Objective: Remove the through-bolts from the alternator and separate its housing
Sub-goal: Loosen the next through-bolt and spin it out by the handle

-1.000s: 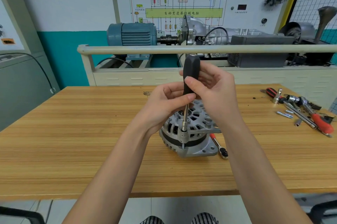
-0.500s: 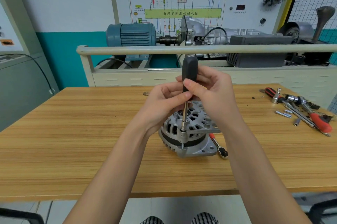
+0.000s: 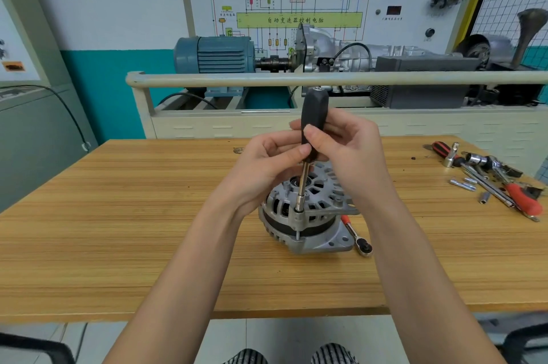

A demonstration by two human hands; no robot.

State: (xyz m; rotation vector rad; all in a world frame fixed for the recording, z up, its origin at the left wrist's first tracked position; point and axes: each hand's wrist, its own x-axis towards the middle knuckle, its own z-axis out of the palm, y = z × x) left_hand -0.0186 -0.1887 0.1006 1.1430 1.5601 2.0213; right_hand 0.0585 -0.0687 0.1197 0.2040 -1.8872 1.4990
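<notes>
The alternator sits near the middle of the wooden counter, its axis upright, vented housing face turned up and mounting flange down. A nut driver stands almost vertical over its near rim, black handle at the top, steel shaft running down to a socket seated on a through-bolt. The left hand pinches the bottom of the handle with curled fingers; the right hand wraps thumb and fingers round the handle higher up. A small ratchet lies just beside the alternator's right side. Loose tools lie well apart at the counter's right end.
</notes>
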